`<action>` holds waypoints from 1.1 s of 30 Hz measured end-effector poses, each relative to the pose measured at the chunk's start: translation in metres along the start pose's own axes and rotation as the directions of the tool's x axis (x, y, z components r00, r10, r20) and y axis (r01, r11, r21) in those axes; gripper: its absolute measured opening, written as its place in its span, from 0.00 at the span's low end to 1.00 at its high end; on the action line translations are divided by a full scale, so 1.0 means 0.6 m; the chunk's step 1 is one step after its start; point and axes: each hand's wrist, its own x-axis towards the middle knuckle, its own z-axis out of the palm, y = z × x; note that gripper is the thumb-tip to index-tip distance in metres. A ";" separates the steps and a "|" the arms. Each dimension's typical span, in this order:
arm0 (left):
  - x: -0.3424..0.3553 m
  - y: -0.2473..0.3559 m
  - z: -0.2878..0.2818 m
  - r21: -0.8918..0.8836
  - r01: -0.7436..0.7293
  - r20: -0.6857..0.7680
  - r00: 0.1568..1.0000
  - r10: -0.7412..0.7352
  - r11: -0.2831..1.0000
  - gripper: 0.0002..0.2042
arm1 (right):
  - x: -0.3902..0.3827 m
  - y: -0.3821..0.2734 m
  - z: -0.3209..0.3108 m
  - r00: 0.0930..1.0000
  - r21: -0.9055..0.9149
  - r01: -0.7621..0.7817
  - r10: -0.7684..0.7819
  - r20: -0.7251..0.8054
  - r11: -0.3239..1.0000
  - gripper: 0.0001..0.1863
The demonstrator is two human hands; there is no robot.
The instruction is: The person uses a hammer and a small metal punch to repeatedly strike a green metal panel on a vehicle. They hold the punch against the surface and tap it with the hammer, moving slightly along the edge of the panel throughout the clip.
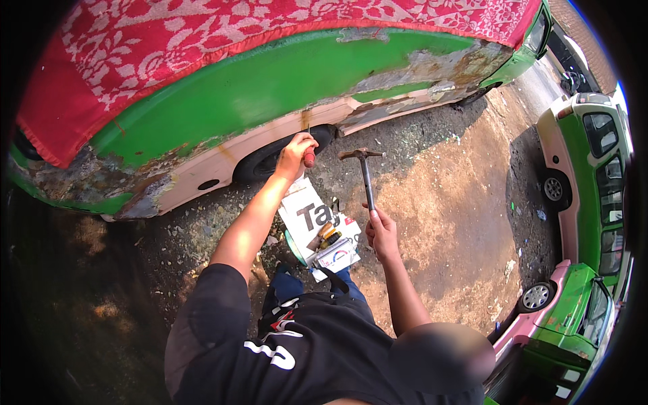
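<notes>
My left hand [291, 156] is closed around a red-handled screwdriver [309, 159], its thin shaft pointing at the lower body of a green and pale pink van [270, 84], just above a wheel [266, 162]. Whether the tip touches the metal I cannot tell. In my right hand [383, 235] is a hammer [365, 177], gripped by the lower handle. Its head points away from me, to the right of the screwdriver and apart from it. Patches of the van's paint are scraped down to rust and bare metal.
A red and white floral cloth [169, 50] drapes over the van. Between my feet and the wheel lies a white printed sheet [297, 202] with small items [329, 236] on it. Paint flakes litter the dirt ground [439, 223]. Other green and pink vehicles [594, 182] stand at right.
</notes>
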 end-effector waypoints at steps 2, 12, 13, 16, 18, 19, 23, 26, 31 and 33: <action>0.022 -0.013 0.025 0.043 0.015 0.013 1.000 -0.015 0.999 0.15 | 0.042 -0.013 -0.020 0.999 -0.051 0.003 -0.001 0.037 0.999 0.18; 0.073 -0.063 0.072 0.067 0.018 -0.028 0.999 -0.016 0.998 0.15 | 0.130 -0.047 -0.054 0.994 -0.088 0.072 -0.064 0.084 0.994 0.18; 0.075 -0.065 0.073 0.059 0.009 -0.039 0.999 -0.007 0.998 0.15 | 0.132 -0.044 -0.053 0.996 -0.086 0.063 -0.057 0.070 0.994 0.18; 0.074 -0.071 0.079 0.040 -0.020 -0.072 0.997 0.023 0.999 0.15 | 0.126 -0.032 -0.051 0.999 -0.039 0.023 -0.022 0.035 0.999 0.19; 0.078 -0.080 0.075 0.058 -0.005 -0.072 0.997 0.009 0.998 0.15 | 0.127 -0.027 -0.043 1.000 -0.029 0.012 -0.012 0.023 0.999 0.19; 0.080 -0.083 0.076 0.068 0.004 -0.073 0.997 0.001 0.998 0.15 | 0.127 -0.027 -0.040 1.000 -0.025 0.006 -0.006 0.018 1.000 0.19; 0.080 -0.089 0.068 0.022 0.015 -0.066 0.998 -0.013 1.000 0.14 | 0.129 -0.021 -0.038 1.000 0.019 -0.018 0.018 0.020 1.000 0.19; 0.082 -0.090 0.064 0.038 -0.033 -0.085 0.996 0.036 0.999 0.14 | 0.137 -0.009 -0.035 1.000 -0.018 0.014 -0.014 0.015 1.000 0.19; 0.081 -0.094 0.052 0.050 -0.007 -0.014 1.000 0.007 0.999 0.15 | 0.142 -0.013 -0.030 0.999 -0.055 0.036 -0.034 0.035 0.998 0.19; 0.085 -0.091 0.049 0.061 -0.042 -0.016 0.999 0.043 0.997 0.14 | 0.143 -0.015 -0.029 0.999 -0.070 0.033 -0.031 0.039 0.997 0.19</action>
